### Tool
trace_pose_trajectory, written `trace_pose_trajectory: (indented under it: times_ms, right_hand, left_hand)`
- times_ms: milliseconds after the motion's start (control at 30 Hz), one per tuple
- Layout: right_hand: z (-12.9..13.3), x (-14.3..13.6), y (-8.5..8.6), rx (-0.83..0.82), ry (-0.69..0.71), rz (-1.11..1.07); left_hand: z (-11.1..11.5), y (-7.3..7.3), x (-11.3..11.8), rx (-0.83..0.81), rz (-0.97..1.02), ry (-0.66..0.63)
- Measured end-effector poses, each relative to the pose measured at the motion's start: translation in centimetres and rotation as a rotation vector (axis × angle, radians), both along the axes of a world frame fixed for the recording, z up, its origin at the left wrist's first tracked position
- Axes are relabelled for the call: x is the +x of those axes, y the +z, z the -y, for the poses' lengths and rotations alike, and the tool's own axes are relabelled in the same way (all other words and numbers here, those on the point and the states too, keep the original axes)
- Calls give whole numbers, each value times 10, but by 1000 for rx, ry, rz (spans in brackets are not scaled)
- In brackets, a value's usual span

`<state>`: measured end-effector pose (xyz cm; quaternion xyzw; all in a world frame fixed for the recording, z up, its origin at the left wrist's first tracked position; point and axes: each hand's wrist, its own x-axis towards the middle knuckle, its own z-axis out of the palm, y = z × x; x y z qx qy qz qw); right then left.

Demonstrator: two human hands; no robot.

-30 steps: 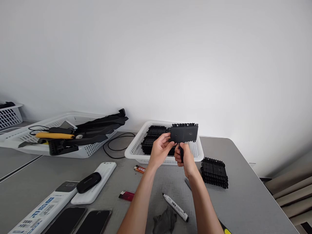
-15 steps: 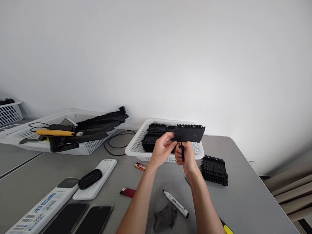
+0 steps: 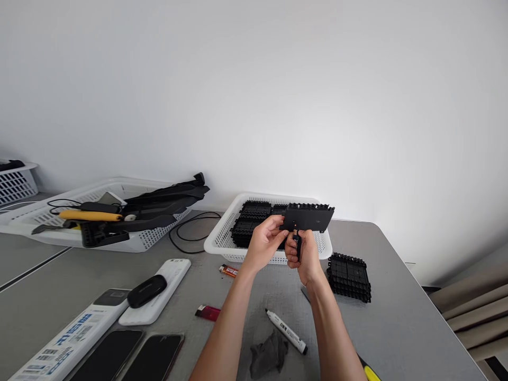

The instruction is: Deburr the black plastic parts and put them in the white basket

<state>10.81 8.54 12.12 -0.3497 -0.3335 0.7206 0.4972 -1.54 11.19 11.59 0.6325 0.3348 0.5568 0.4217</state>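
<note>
A flat black plastic panel [image 3: 309,217] with a toothed upper edge is held up in front of the white basket [image 3: 216,243]. My left hand [image 3: 265,241] pinches the panel's left end between thumb and fingers. Below the panel, my right hand [image 3: 305,254] is wrapped round a small black tool [image 3: 297,243], whose top end meets the panel's lower part. Similar black panels [image 3: 244,228] lie stacked in the basket, partly hidden by my left hand. Another stack of black panels [image 3: 349,278] stands on the grey table right of the basket.
A second white basket [image 3: 138,242] with black parts and a yellow-handled tool stands left. On the table [image 3: 400,317] are a marker [image 3: 286,332], grey cloth [image 3: 269,355], two lighters [image 3: 208,313], two phones [image 3: 153,358], a white box [image 3: 71,336] and a black case [image 3: 146,291].
The black tool in my right hand has tilted slightly, and its top end now shows against the panel's lower part. My left hand and the panel have hardly moved.
</note>
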Motion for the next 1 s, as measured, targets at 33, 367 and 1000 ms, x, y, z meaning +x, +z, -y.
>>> trace_pose_trajectory:
  times_ms: [33,367,1000]
  right_hand:
    - [0,0,0,2,1,-13]
    - [-7,17,-4,38,-195,-6]
    - [-12,19,-12,67,-232,101]
  left_hand:
    - [-1,-1,0,-1,5,3]
    - [-8,-6,-5,-27,197,131]
    - [-7,-6,-5,-4,157,104]
